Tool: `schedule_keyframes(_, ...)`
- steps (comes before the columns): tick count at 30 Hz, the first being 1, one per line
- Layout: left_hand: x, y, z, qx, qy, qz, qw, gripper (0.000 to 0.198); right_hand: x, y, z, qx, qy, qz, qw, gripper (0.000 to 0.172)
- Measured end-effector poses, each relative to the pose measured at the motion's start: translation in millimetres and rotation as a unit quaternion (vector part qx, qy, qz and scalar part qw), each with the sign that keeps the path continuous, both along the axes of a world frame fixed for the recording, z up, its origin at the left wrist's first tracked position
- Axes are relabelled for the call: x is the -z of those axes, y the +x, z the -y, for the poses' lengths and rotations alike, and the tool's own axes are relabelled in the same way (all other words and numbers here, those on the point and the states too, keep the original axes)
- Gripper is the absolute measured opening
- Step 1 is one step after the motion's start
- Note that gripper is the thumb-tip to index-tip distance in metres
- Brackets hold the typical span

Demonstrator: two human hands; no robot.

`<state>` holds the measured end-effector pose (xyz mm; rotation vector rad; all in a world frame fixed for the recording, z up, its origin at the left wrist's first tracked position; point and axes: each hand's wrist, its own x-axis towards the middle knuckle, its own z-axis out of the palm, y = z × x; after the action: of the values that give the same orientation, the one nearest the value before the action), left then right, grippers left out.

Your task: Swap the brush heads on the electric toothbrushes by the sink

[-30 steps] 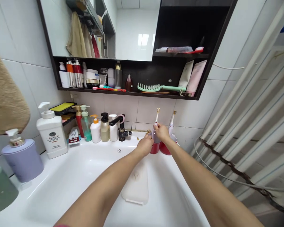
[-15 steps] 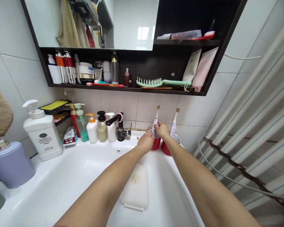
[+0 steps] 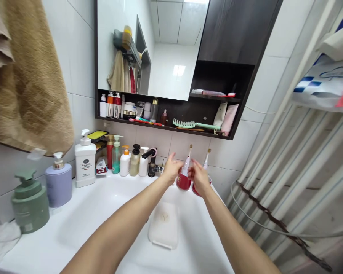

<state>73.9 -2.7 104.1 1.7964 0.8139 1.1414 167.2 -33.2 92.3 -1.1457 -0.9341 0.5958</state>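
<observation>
A white electric toothbrush [image 3: 185, 166] stands upright in a red cup [image 3: 183, 182] at the back right of the sink. Just left of it is my left hand [image 3: 172, 169], fingers apart and holding nothing. On the cup's other side my right hand [image 3: 199, 176] is raised with its fingers loosely spread, also without anything in it. Behind my right hand a second electric toothbrush [image 3: 206, 160] leans in another red cup [image 3: 197, 191], which the hand partly hides.
The white sink [image 3: 103, 213] holds a pale lidded box [image 3: 163, 225]. Left of my hands stand the black faucet [image 3: 152, 161] and several pump bottles [image 3: 125, 163]. Above hangs a dark cabinet [image 3: 231, 64] with a mirror. White radiator pipes [image 3: 297, 171] line the right side.
Both hands have let go of the toothbrush and moved apart, one to each side of its cup. The toothbrush now rests in the cup. The view has tilted up and shifted left.
</observation>
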Motion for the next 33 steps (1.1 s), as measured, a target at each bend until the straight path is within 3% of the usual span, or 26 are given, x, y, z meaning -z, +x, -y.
schedule_keyframes(1,-14.9,-8.9,13.8,0.017,0.0,0.042,0.999,0.057,-13.8,-12.2,14.9,-0.037,0.059,-0.041,0.997,0.049)
schedule_keyframes(3,-42.8,-28.4,42.9,0.175,-0.02,0.245,0.953,0.065,-42.5,-36.3,45.5,-0.102,0.157,-0.048,0.981,0.057)
schedule_keyframes(5,-62.4,-47.2,69.0,0.295,-0.019,0.305,0.905,0.068,-64.3,-57.2,72.7,-0.15,0.223,-0.021,0.963,0.059)
schedule_keyframes(7,-70.1,-61.7,86.7,0.35,-0.015,0.312,0.883,0.07,-73.3,-72.2,91.6,-0.171,0.255,-0.006,0.952,0.058)
schedule_keyframes(11,-62.3,-75.0,97.5,0.357,-0.025,0.308,0.881,0.071,-65.4,-84.9,104.2,-0.172,0.251,0.002,0.953,0.058)
schedule_keyframes(17,-53.1,-76.9,95.4,0.337,-0.048,0.312,0.887,0.072,-57.6,-88.5,100.7,-0.168,0.217,-0.002,0.962,0.059)
schedule_keyframes(19,-38.0,-73.6,90.7,0.291,-0.087,0.298,0.905,0.071,-43.4,-87.1,93.9,-0.157,0.189,0.004,0.969,0.062)
schedule_keyframes(21,-7.0,-70.2,84.3,0.201,-0.158,0.244,0.936,0.069,-11.7,-82.5,85.2,-0.127,0.124,0.026,0.984,0.064)
schedule_keyframes(22,13.9,-69.5,81.2,0.133,-0.215,0.173,0.952,0.067,10.5,-78.6,81.2,-0.104,0.072,0.051,0.991,0.063)
schedule_keyframes(24,60.9,-71.7,76.4,0.088,-0.276,0.108,0.951,0.065,61.7,-68.1,75.9,-0.039,-0.055,0.098,0.993,0.061)
schedule_keyframes(26,105.1,-78.4,73.0,0.048,-0.323,0.044,0.944,0.06,111.1,-56.0,74.4,-0.004,-0.137,0.173,0.975,0.06)
schedule_keyframes(28,137.4,-86.5,69.7,0.025,-0.346,-0.018,0.938,0.057,146.5,-45.6,75.0,-0.019,-0.224,0.246,0.943,0.057)
schedule_keyframes(30,155.3,-92.0,66.0,0.023,-0.35,-0.06,0.934,0.044,163.6,-39.8,75.3,-0.034,-0.267,0.277,0.922,0.053)
schedule_keyframes(33,163.6,-92.2,61.2,0.049,-0.347,-0.092,0.932,0.027,165.1,-39.8,73.3,-0.054,-0.267,0.282,0.92,0.048)
